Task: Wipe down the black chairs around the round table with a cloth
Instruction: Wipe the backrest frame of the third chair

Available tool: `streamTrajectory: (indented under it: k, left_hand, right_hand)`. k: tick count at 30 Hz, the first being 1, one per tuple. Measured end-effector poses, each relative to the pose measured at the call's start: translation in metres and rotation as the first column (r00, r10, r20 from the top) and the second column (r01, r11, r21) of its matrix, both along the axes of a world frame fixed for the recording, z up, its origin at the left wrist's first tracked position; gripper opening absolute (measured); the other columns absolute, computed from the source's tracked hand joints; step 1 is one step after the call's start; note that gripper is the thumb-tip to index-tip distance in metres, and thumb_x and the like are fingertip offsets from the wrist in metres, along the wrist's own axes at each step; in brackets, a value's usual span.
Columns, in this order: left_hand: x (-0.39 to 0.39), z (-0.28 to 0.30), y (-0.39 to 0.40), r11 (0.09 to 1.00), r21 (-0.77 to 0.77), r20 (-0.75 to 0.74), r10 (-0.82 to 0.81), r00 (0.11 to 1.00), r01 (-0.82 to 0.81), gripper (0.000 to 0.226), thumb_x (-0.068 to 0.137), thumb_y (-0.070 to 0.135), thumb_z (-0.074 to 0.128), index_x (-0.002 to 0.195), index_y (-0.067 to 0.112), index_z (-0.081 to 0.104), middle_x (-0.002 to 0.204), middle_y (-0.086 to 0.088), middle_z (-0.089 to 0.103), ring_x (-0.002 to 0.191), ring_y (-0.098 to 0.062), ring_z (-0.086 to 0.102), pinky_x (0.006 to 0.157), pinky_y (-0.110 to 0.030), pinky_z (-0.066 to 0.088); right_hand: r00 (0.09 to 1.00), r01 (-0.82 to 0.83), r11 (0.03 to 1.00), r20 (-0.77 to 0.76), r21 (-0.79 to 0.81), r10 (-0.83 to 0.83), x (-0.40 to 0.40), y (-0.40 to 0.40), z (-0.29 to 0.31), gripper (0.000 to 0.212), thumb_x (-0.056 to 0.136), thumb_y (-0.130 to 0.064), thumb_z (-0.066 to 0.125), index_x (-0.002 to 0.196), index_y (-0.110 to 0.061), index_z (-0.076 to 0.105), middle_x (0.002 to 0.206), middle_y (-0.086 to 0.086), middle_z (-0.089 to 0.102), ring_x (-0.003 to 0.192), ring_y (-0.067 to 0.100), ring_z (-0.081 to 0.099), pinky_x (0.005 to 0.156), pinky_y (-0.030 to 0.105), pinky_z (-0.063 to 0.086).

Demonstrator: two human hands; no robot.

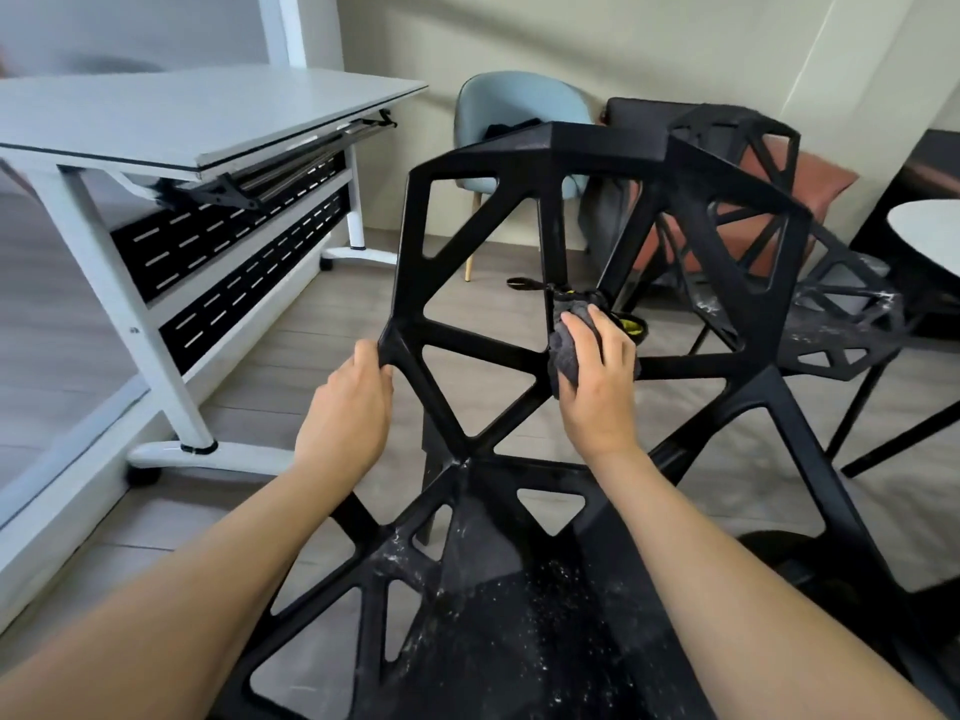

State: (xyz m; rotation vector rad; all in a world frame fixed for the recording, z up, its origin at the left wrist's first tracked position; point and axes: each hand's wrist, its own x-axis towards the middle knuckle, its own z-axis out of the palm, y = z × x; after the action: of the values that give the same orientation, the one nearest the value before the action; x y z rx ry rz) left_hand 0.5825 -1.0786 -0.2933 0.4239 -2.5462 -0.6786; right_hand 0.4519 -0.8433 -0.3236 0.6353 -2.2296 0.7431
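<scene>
Head view, single wide-angle camera: worn at head height, facing forward and down. Near field: both forearms and a black chair, close below. Far field: white table left, wall behind, round table at right edge.

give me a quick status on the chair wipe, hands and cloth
Left hand grips near black chair backrest edge. Right hand presses grey cloth on a backrest strut. Seat dusty. Nothing in the way.
</scene>
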Motion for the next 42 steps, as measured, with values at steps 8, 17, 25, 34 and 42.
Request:
streamTrajectory:
  k: [8, 17, 25, 34, 42]
  left_hand:
    - [0.003, 0.005, -0.001, 0.998, 0.061, 0.019, -0.010, 1.000, 0.009, 0.017, 0.107, 0.027, 0.035, 0.109, 0.013, 0.045, 0.091, -0.008, 0.059, 0.082, -0.033, 0.053, 0.070, -0.043, 0.040]
    - [0.019, -0.002, -0.013, 0.990, 0.141, 0.024, -0.031, 0.999, 0.027, 0.027, 0.107, 0.028, 0.028, 0.119, 0.021, 0.051, 0.082, -0.009, 0.062, 0.074, -0.033, 0.059, 0.067, -0.045, 0.051]
    - [0.042, -0.015, -0.010, 0.985, 0.171, -0.015, -0.016, 1.000, 0.019, 0.026, 0.106, 0.027, 0.030, 0.123, 0.029, 0.051, 0.088, 0.000, 0.066, 0.081, -0.028, 0.069, 0.078, -0.049, 0.057]
    - [0.043, -0.020, -0.011, 0.990, 0.144, -0.027, -0.002, 1.000, 0.006, 0.025, 0.106, 0.027, 0.030, 0.117, 0.024, 0.052, 0.092, -0.006, 0.069, 0.090, -0.034, 0.068, 0.083, -0.050, 0.055]
    - [0.045, -0.017, -0.008, 0.997, 0.074, -0.027, 0.016, 0.999, -0.014, 0.025, 0.107, 0.027, 0.028, 0.111, 0.021, 0.053, 0.082, -0.004, 0.066, 0.082, -0.030, 0.066, 0.074, -0.050, 0.055]
  right_hand:
    - [1.000, 0.001, 0.986, -0.003, 0.167, 0.000, 0.028, -0.006, -0.042, 0.067, 0.076, 0.000, 0.079, 0.138, -0.010, 0.057, 0.145, 0.016, 0.046, 0.125, 0.036, 0.043, 0.112, 0.051, 0.040]
    - [0.955, -0.265, 0.962, 0.119, -0.072, 0.272, 0.047, -0.076, -0.001, 0.056, 0.088, -0.008, 0.071, 0.140, -0.013, 0.054, 0.145, 0.008, 0.045, 0.135, 0.032, 0.038, 0.113, 0.047, 0.038]
    - [0.933, -0.360, 0.929, 0.027, 0.088, 0.359, 0.062, -0.131, 0.001, 0.056, 0.087, -0.013, 0.067, 0.141, -0.008, 0.053, 0.144, 0.011, 0.048, 0.129, 0.030, 0.038, 0.110, 0.043, 0.039]
    - [0.934, -0.288, 0.956, 0.238, 0.059, 0.266, 0.069, -0.083, -0.069, 0.059, 0.087, -0.002, 0.068, 0.141, -0.020, 0.053, 0.142, 0.002, 0.046, 0.126, 0.027, 0.042, 0.109, 0.044, 0.044]
    - [0.980, -0.190, 0.938, 0.111, 0.289, 0.165, 0.073, -0.075, -0.070, 0.055, 0.080, -0.012, 0.079, 0.131, -0.010, 0.059, 0.130, 0.016, 0.055, 0.109, 0.038, 0.050, 0.096, 0.048, 0.050]
